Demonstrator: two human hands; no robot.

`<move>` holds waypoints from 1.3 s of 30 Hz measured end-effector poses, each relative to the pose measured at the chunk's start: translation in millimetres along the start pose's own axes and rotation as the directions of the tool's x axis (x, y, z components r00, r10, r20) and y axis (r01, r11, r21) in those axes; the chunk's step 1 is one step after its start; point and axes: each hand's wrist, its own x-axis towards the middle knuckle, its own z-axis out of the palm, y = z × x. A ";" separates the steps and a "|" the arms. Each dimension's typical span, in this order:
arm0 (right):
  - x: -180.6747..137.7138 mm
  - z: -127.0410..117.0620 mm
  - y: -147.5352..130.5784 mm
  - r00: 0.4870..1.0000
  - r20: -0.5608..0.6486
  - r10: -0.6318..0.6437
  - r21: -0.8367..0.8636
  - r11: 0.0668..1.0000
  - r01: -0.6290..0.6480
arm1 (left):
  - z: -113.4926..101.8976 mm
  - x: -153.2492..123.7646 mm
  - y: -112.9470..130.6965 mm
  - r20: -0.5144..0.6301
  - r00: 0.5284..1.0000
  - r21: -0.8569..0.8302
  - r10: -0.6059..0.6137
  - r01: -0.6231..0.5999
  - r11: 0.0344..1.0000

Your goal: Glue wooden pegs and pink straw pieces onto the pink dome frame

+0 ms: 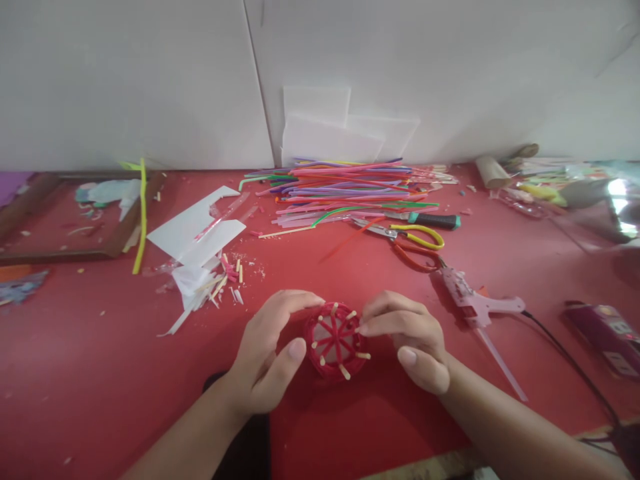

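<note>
A small round basket [338,341] wound in red pipe cleaner stands on the table in front of me. Pale wooden sticks rise around its rim, and red spokes cross a light base inside. Curved about its left side is my left hand [273,353], open, with the index fingertip at the rim and the thumb slightly apart from the wall. My right hand [413,337] is open at the right side; its forefingers reach the rim by a stick, while the thumb stays away from them. The undersides of both hands are hidden.
Pipe cleaners [350,190] lie bundled at the back. Pliers with yellow and orange handles [417,243] and a pink glue gun [480,303] with a cord are to the right. White card scraps [200,227] and cut stick bits [220,283] lie left, near a brown frame [60,257].
</note>
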 end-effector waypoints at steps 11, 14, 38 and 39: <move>-0.5 -1.6 0.0 1.000 0.019 0.012 0.016 1.000 -0.012 | 3.2 0.5 4.2 -0.001 0.991 -0.080 -0.135 0.134 0.988; -1.4 -1.8 0.5 1.000 0.020 0.018 0.033 0.999 -0.018 | 2.8 0.6 4.3 -0.002 0.988 -0.084 -0.155 0.154 0.984; -6.2 0.7 5.1 0.997 -0.040 0.063 0.065 0.996 -0.061 | 2.9 0.5 5.0 -0.010 0.989 -0.068 -0.148 0.147 0.987; -6.1 0.8 5.1 0.997 -0.041 0.065 0.068 0.996 -0.062 | 2.9 0.4 4.9 -0.011 0.989 -0.068 -0.149 0.148 0.987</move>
